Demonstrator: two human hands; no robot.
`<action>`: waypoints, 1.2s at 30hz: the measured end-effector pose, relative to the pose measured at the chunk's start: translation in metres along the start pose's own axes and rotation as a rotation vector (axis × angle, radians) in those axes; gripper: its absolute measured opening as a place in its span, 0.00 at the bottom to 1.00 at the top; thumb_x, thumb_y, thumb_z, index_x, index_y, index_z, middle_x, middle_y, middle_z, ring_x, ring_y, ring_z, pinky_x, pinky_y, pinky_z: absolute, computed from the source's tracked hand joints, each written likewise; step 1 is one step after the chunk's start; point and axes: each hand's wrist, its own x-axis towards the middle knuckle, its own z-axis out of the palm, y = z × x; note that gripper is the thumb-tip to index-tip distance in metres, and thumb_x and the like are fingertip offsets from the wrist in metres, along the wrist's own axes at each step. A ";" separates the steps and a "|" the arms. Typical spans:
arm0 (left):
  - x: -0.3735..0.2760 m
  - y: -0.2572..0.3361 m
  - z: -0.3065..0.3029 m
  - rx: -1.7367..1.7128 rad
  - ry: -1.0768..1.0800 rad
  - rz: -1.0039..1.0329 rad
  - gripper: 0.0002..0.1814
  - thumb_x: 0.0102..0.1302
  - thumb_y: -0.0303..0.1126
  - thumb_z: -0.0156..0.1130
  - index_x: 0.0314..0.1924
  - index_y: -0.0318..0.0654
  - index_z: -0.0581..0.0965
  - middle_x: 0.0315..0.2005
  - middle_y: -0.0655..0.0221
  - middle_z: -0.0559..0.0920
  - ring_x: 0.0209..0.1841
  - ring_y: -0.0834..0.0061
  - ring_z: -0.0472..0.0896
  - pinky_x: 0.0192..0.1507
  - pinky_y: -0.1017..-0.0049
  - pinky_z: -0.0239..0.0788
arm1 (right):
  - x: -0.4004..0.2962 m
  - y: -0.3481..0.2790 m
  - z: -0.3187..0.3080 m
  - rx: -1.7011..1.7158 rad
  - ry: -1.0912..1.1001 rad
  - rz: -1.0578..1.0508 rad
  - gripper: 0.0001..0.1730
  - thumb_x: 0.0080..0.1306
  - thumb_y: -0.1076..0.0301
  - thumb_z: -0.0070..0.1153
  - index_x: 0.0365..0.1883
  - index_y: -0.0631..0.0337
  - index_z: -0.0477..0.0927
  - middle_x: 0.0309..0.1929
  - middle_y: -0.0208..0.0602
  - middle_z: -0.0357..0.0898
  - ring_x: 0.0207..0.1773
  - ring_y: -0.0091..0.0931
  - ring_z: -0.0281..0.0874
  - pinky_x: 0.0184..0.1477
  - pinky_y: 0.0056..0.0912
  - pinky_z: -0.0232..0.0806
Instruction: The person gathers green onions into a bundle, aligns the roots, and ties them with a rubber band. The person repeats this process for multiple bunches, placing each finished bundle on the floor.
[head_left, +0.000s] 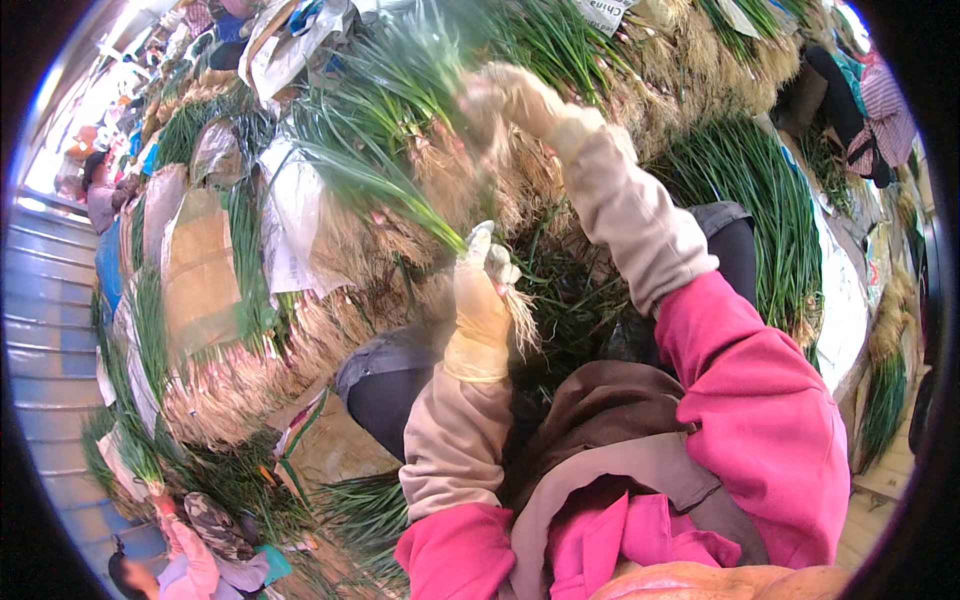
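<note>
My left hand (484, 289), in a pale glove, is closed around the lower stalks of a small bunch of green onions (420, 210). The leaves point up and left, and pale roots hang below the fist. Farther forward and to the right, my right hand (499, 97), gloved and motion-blurred, is over a pile of green onions (427, 127) with long tan roots; whether its fingers hold any stalk is too blurred to tell. Loose green leaves (555, 300) lie between my knees.
Large bundles of green onions (750, 217) lie to the right and rooted bundles (225, 382) to the left, with white sacks (289, 225) among them. A co-worker (195, 555) sits at lower left with a bunch; other people are at the upper left and upper right.
</note>
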 end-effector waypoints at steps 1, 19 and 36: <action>0.004 -0.002 -0.003 0.021 0.009 0.007 0.10 0.61 0.34 0.54 0.41 0.39 0.73 0.17 0.74 0.73 0.10 0.84 0.59 0.13 0.83 0.51 | -0.018 0.007 0.003 -0.478 -0.057 -0.252 0.17 0.60 0.58 0.49 0.38 0.65 0.71 0.35 0.46 0.74 0.40 0.34 0.71 0.45 0.31 0.62; 0.018 -0.016 -0.035 0.074 -0.077 0.044 0.05 0.59 0.28 0.54 0.36 0.44 0.75 0.21 0.65 0.80 0.07 0.83 0.66 0.07 0.83 0.54 | -0.038 -0.034 -0.002 -1.244 0.291 -0.141 0.16 0.54 0.58 0.51 0.37 0.57 0.78 0.36 0.46 0.77 0.38 0.38 0.75 0.43 0.36 0.67; 0.013 0.000 -0.011 0.225 0.015 0.079 0.13 0.61 0.38 0.53 0.41 0.40 0.75 0.13 0.78 0.68 0.09 0.86 0.61 0.09 0.85 0.52 | -0.160 0.040 0.055 -0.322 -0.196 0.041 0.09 0.51 0.73 0.56 0.31 0.63 0.72 0.23 0.26 0.69 0.29 0.18 0.64 0.30 0.20 0.60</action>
